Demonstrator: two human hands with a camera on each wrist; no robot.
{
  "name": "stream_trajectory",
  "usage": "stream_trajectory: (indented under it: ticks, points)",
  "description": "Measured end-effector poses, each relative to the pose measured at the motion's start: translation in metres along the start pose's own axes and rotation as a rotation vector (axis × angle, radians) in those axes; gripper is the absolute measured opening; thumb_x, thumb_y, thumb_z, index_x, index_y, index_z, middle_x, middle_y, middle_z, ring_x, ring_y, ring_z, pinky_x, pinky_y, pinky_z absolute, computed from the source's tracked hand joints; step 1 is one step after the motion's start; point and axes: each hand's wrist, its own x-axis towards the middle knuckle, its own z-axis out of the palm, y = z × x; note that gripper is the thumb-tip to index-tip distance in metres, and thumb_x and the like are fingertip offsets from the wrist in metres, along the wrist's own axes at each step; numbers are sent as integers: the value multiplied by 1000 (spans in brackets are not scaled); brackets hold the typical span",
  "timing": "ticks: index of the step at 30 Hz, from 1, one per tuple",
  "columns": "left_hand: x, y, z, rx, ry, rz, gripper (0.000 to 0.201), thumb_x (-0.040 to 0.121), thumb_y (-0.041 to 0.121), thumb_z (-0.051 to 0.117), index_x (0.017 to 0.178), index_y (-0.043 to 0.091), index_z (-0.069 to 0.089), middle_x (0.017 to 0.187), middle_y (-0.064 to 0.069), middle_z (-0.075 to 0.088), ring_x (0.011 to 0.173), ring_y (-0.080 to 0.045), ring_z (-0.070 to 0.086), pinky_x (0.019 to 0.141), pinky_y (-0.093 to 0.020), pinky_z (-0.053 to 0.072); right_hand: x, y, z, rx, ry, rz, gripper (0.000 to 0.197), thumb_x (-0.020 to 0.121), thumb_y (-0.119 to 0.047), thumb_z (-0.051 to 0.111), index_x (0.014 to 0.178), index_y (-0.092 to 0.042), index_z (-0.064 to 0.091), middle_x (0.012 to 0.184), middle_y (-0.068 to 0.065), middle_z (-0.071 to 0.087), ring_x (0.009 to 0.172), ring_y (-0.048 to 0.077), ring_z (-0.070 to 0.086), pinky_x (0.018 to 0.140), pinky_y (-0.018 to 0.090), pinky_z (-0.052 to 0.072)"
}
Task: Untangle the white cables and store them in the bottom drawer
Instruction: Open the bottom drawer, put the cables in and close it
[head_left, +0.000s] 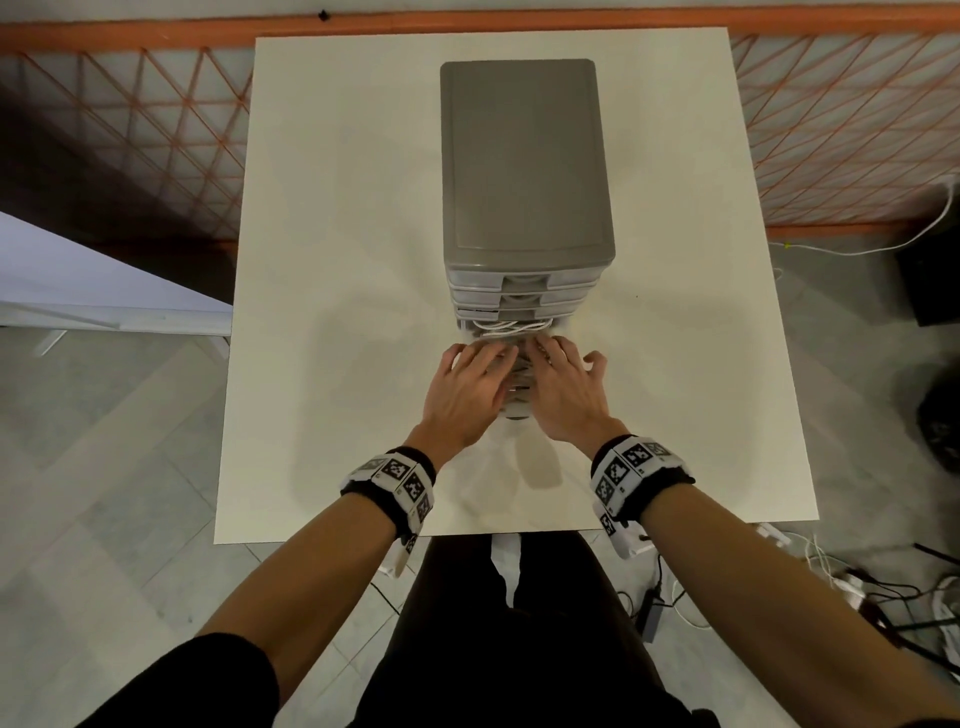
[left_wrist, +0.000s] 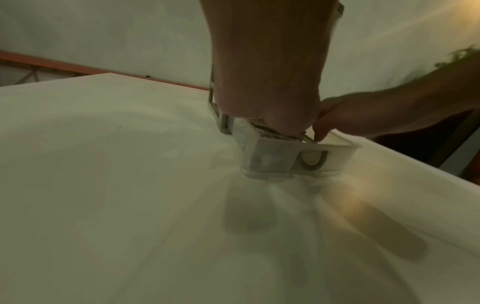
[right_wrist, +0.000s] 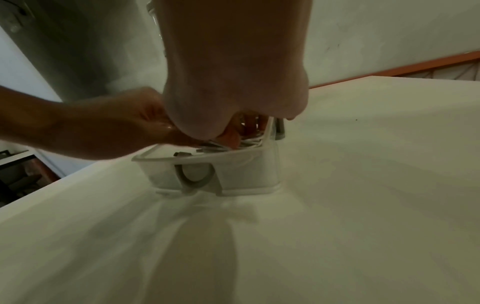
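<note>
A grey drawer tower (head_left: 524, 156) stands on the white table (head_left: 337, 208). Its translucent bottom drawer (head_left: 517, 411) is pulled out toward me. White cables (head_left: 511, 328) lie coiled inside it, partly under my fingers. My left hand (head_left: 478, 374) and right hand (head_left: 558, 371) lie side by side on top of the drawer, fingers spread and pressing down on the cables. The left wrist view shows the drawer's front wall (left_wrist: 272, 160) below my left palm (left_wrist: 267, 82). In the right wrist view, cable loops (right_wrist: 249, 144) show under the fingertips, behind the drawer front (right_wrist: 241, 176).
The three upper drawers (head_left: 524, 293) are closed. Bare tabletop lies on both sides of the tower and in front of the drawer. An orange lattice railing (head_left: 130, 130) runs behind the table. Loose cables and adapters (head_left: 831, 577) lie on the floor at the right.
</note>
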Motion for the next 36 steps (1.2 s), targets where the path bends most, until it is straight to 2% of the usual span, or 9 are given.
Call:
stream_trajectory:
  ticks: [4, 7, 9, 12, 18, 22, 27, 31, 36]
  points:
    - [-8, -3, 7, 70, -67, 18, 41, 100, 32, 44, 135, 15, 58, 140, -3, 55, 124, -23, 56, 111, -41, 29, -22, -2, -1, 231, 230, 53, 51, 90, -17, 52, 141, -16, 46, 147, -1, 45, 134, 20, 36, 98, 42, 25]
    - [-11, -1, 7, 60, -81, -12, 45, 102, 32, 38, 142, 15, 51, 146, -3, 50, 128, -24, 51, 112, -44, 30, -55, -8, 7, 593, 337, 193, 13, 90, -17, 59, 101, -15, 63, 105, 1, 66, 94, 20, 57, 83, 38, 45]
    - [-11, 0, 7, 42, -60, -39, 44, 103, 31, 39, 142, 15, 51, 146, -2, 51, 126, -24, 52, 111, -45, 31, -68, -14, 16, 790, 113, 350, 14, 89, -21, 60, 80, -11, 61, 78, 0, 65, 69, 20, 58, 69, 38, 49]
    - [-8, 0, 4, 8, 0, -38, 39, 102, 27, 46, 136, 16, 59, 140, 0, 58, 121, -26, 55, 107, -45, 35, -64, -17, 30, 884, -210, 525, 30, 87, -25, 57, 72, 0, 62, 64, 8, 63, 59, 21, 54, 63, 39, 50]
    - [8, -6, -29, -104, 310, -20, 19, 96, 21, 61, 112, 14, 67, 114, -6, 70, 101, -26, 60, 84, -43, 48, -41, -19, 28, 1471, -206, 748, 19, 90, -5, 53, 93, 3, 70, 79, 20, 69, 61, 25, 63, 55, 30, 52]
    - [33, -15, -72, -213, 591, -20, 26, 92, 14, 68, 114, 10, 56, 117, -11, 53, 103, -25, 50, 81, -36, 49, -43, -24, 27, 1660, -172, 784, 18, 91, 3, 52, 101, 9, 67, 80, 19, 68, 61, 22, 65, 54, 24, 54]
    - [49, -23, -95, -161, 582, -18, 35, 98, 20, 63, 131, 9, 58, 130, -11, 49, 115, -29, 45, 97, -34, 43, -40, -29, 29, 1818, -191, 778, 14, 97, -2, 52, 95, -1, 67, 80, 13, 71, 62, 18, 69, 59, 22, 55]
    - [53, -28, -96, -143, 563, 21, 26, 99, 14, 62, 124, 5, 67, 125, -19, 64, 120, -33, 45, 108, -25, 35, -38, -30, 27, 1719, -205, 765, 15, 97, -7, 54, 95, -2, 67, 77, 14, 71, 62, 19, 67, 56, 24, 53]
    - [56, -27, -96, -150, 602, 19, 21, 98, 8, 64, 117, 3, 71, 119, -17, 64, 115, -34, 46, 107, -15, 30, -15, -28, 19, 1603, -159, 784, 19, 94, -7, 52, 98, 1, 69, 77, 15, 72, 61, 20, 65, 56, 26, 52]
